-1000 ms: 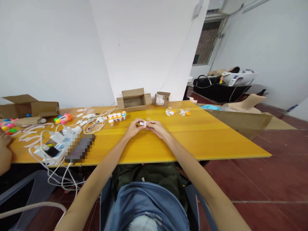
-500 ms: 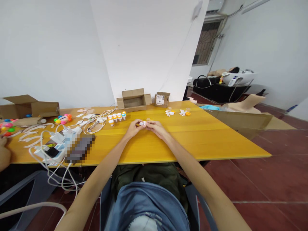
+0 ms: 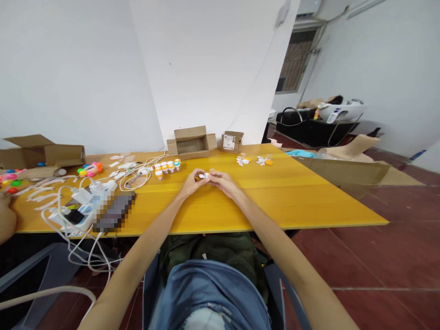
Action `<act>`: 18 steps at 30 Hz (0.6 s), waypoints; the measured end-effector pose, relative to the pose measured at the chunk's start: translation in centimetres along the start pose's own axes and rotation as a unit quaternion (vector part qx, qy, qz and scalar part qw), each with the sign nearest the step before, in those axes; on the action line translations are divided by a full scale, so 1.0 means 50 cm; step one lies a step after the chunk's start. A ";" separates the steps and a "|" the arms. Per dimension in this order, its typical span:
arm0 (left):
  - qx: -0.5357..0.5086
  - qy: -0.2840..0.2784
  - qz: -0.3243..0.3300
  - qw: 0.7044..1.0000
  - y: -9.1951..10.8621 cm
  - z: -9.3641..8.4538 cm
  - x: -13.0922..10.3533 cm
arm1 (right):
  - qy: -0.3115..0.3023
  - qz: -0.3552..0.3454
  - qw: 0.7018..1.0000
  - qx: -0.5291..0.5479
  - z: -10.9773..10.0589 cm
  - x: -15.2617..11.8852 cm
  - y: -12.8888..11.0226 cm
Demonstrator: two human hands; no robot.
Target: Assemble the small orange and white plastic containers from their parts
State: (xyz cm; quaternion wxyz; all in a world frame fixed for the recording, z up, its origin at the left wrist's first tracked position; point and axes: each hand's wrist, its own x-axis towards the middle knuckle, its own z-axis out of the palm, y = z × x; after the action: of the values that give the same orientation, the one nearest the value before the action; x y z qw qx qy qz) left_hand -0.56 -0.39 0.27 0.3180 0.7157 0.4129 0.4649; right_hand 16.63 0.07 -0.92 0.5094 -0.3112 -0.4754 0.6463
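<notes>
Between my two hands, just above the table, is a small white plastic piece; its exact kind is too small to make out. My left hand pinches it from the left, fingers curled round it. From the right, my right hand grips it with thumb and fingertips. Left of my hands stands a group of small white-and-orange capped pieces, one with a blue-green band. Beyond my right hand lie small white parts with an orange piece and a second white-and-orange cluster.
An open cardboard box and a smaller box stand against the wall. To the left are a power strip with white cables, a blurred dark object, and colourful balls. Another person's hand shows at the left edge.
The white piece has turned slightly between my fingers, and my fingers have shifted a little. Both hands stay in the same place over the table.
</notes>
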 end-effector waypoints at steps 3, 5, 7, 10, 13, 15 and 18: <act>0.008 0.002 -0.003 1.000 0.000 0.000 0.001 | 0.005 0.005 1.000 0.006 0.001 -0.001 -0.001; 0.013 0.000 0.004 1.000 0.001 -0.002 0.000 | 0.000 0.005 1.000 0.001 -0.001 -0.001 -0.001; 0.014 -0.003 0.011 1.000 0.003 -0.004 0.000 | -0.009 0.003 1.000 -0.005 -0.003 0.000 -0.002; 0.006 -0.007 0.021 1.000 0.006 -0.006 -0.001 | -0.015 0.001 1.000 -0.009 -0.005 0.000 -0.002; -0.002 -0.014 0.025 1.000 0.007 -0.006 -0.002 | -0.012 0.001 1.000 -0.010 -0.004 0.000 -0.002; -0.004 -0.017 0.022 1.000 0.006 -0.004 -0.002 | -0.011 -0.001 1.000 -0.010 -0.003 -0.001 -0.002; -0.006 -0.008 0.012 1.000 0.003 0.000 -0.002 | -0.007 -0.006 1.000 -0.009 -0.002 -0.001 -0.001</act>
State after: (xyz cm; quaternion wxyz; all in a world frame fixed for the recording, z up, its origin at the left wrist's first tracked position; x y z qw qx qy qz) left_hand -0.56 -0.56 0.37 0.3197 0.7227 0.3988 0.4653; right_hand 16.75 0.06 -0.89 0.5070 -0.3083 -0.4862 0.6415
